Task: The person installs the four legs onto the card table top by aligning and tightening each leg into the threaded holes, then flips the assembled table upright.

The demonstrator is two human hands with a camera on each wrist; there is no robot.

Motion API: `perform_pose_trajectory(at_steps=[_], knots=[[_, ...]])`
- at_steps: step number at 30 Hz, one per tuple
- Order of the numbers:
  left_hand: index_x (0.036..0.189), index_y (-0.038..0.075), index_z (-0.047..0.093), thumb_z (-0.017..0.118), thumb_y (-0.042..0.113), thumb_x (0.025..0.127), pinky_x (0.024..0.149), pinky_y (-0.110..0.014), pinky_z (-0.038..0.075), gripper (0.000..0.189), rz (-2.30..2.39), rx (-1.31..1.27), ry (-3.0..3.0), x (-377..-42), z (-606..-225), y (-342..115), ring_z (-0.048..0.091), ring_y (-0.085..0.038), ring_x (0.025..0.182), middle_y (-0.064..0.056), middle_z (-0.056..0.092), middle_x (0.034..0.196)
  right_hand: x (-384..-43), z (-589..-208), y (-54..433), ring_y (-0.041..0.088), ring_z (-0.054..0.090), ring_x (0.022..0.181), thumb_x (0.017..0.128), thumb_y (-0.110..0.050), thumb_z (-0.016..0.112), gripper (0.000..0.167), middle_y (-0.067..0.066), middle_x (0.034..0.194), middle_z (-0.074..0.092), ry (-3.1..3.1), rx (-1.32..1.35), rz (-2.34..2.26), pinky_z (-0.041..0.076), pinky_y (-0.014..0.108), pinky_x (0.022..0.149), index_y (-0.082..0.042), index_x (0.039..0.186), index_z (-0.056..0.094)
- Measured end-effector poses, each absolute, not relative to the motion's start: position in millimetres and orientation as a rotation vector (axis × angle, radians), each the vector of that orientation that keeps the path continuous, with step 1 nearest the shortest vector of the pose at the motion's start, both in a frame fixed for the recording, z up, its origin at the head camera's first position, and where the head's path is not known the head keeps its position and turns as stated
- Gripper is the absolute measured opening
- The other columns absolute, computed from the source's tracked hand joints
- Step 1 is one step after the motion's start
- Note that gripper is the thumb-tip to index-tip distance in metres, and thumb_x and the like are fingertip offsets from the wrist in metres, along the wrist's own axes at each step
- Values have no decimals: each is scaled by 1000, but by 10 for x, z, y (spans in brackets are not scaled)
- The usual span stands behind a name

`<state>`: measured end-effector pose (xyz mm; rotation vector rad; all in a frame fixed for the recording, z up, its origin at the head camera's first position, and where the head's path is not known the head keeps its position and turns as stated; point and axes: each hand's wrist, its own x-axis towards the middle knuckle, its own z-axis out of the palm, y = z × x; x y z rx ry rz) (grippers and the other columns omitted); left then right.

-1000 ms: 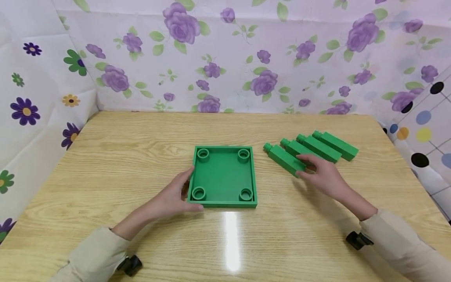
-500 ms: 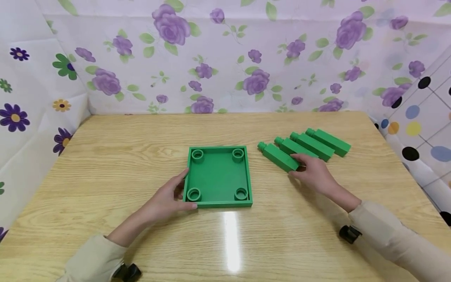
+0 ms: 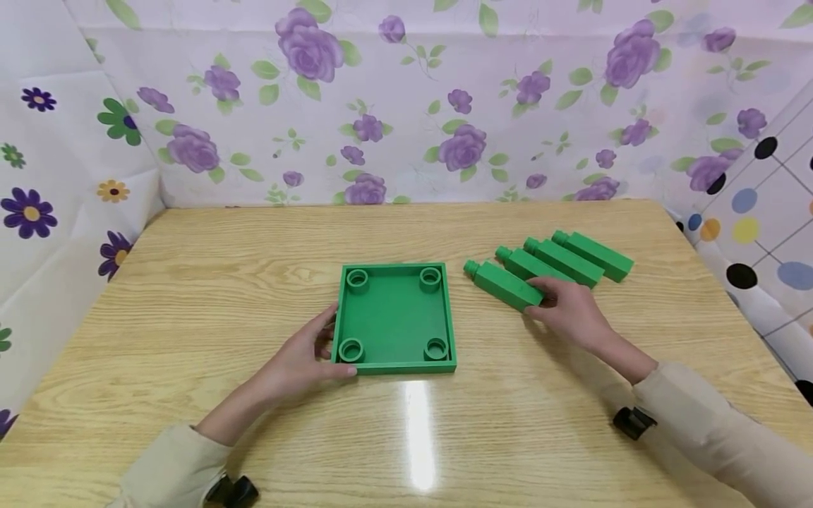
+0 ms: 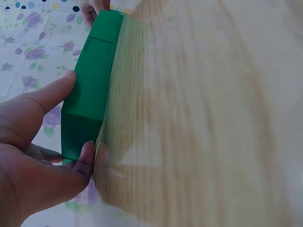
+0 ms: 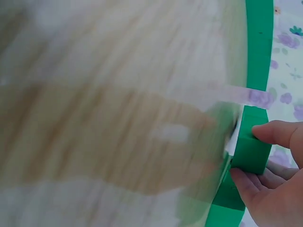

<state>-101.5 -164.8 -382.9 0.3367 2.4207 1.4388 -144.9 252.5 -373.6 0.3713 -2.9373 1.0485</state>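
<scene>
Left hand [image 3: 303,360] grips the near-left corner of a green tray [image 3: 394,317], thumb along the front wall, other fingers at the left side, partly out of sight behind the wall. Tray lies flat mid-bench, round sockets [image 3: 358,280] upward, one in each corner. Right hand [image 3: 571,314] pinches the near end of the closest green bar [image 3: 504,283], thumb one side, fingers the other; that end is partly covered. The bar lies right of the tray, apart from it, knob pointing away to the left.

Three more bars [image 3: 564,262] slant alongside; right hand masks part of the next one. Left wrist view: dim, tray tilted across it, a small mark on its wall too faint to read; fingers at the top cut off by the frame. Right wrist view: tray cut by the top edge, another bar by the bottom.

Bench [image 3: 190,282]: pale wood grain, glossy, a white streak of glare [image 3: 420,437] in front of the tray. Behind, a creased sheet of purple roses [image 3: 381,92]; left, a daisy-print sheet [image 3: 63,162]; right, a dotted one [image 3: 775,219]. Beige sleeves [image 3: 705,409] run out of frame.
</scene>
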Motion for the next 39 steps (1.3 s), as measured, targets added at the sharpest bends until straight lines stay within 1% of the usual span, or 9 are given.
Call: perform_pose_trajectory(at_steps=[10,12,15,17,19,22,24,33,39], knots=[[154,2,14,83,13,76,89,-41,44,105,1436,335,2393,-1011,-3816,-1625,50,-27,105,-18,43,138,-1376,-3495,2547,33,63,98,91,-19,70,49,24,121,61,-2878,350,1163,52,45,79,3,132,55],[154,1,14,83,13,77,89,-41,44,105,1432,341,2392,-1011,-3814,-1623,50,-27,105,-18,43,138,-1383,-3452,2545,32,63,100,91,-21,70,50,22,124,60,-2867,334,1193,52,40,79,1,133,55],[154,0,13,83,13,77,88,-41,44,105,1432,342,2393,-1011,-3816,-1623,50,-27,103,-18,44,136,-1395,-3389,2520,29,62,102,91,-25,70,51,19,122,61,-2844,298,1272,52,26,77,0,133,55],[154,0,13,83,12,77,88,-41,44,105,1437,342,2391,-1011,-3820,-1624,50,-27,102,-18,45,135,-1404,-3348,2498,24,62,101,90,-26,71,50,17,116,63,-2820,270,1318,50,19,75,-1,131,57],[154,0,13,83,12,77,88,-41,44,104,1441,346,2391,-1011,-3824,-1625,50,-26,101,-18,45,134,-1409,-3306,2474,17,62,97,89,-26,72,49,15,111,63,-2793,248,1359,49,17,73,-1,129,58],[154,0,14,83,12,77,87,-41,44,104,1441,348,2396,-1011,-3828,-1627,50,-26,100,-18,46,133,-1418,-3248,2440,8,61,92,88,-26,73,49,14,108,63,-2764,224,1414,50,18,72,-3,128,59],[154,0,14,83,12,77,87,-41,44,104,1441,344,2399,-1011,-3828,-1631,50,-26,99,-18,46,131,-1431,-3213,2412,6,61,91,87,-27,74,49,13,109,62,-2751,207,1457,50,19,72,-4,129,60],[154,3,14,83,15,77,87,-40,43,104,1449,303,2405,-999,-3818,-1648,50,-25,98,-16,48,126,-1563,-3132,2189,17,55,101,88,-25,74,46,1,113,60,-2568,144,1756,47,22,80,-9,128,59],[155,4,16,83,15,77,85,-38,42,104,1461,269,2391,-999,-3804,-1634,49,-25,98,-16,49,126,-1649,-3081,2050,17,50,106,89,-20,72,43,1,113,56,-2385,80,1961,46,27,85,-9,128,59]])
